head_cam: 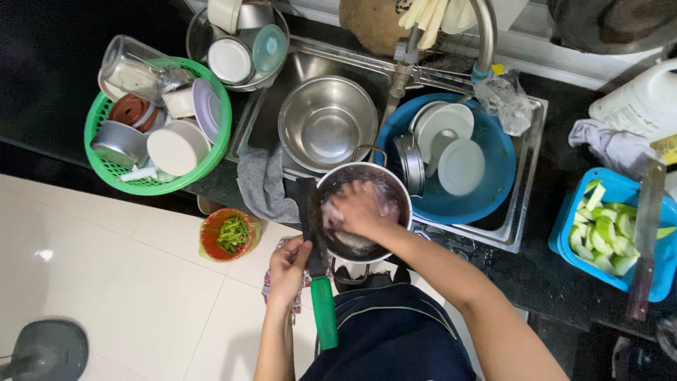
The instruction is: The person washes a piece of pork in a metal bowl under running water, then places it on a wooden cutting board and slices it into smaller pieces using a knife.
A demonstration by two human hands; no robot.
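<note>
- The left hand (288, 267) is clenched around a cleaver (315, 247) where its dark, flat rectangular blade meets the smooth green handle, which points back toward the person's body.
- The blade lies flat along the left rim of a round steel pot (395, 187) that sits at the front edge of the sink (525, 183).
- The right hand (360, 209) reaches down into the pot with fingers curled over something pale and wet; what it is cannot be told, nor whether the hand truly grips it.
- The pot has a thin looped handle at its far rim, and its inside shines with water.
- Behind the pot stands an empty, shiny steel mixing bowl (328, 121).
- To the right, a wide blue plastic basin (493, 176) holds white plates, a white bowl and a small steel vessel.
- A grey cloth (264, 185) hangs limp over the sink's front edge, just left of the pot.
- On the dark tabletop (42, 63) at left, a green lattice basket (95, 123) carries white lids, a steel cup, a brown dish and a clear glass jar on its side.
- Beyond it, a round steel bowl (197, 32) holds white containers and a pale teal lid.
- At right, a blue rectangular tub (620, 187) is filled with pale green vegetable pieces, and a long knife (645, 233) lies across it.
- On the white tiled floor (113, 282), a small orange bin (227, 235) contains green peelings.
</note>
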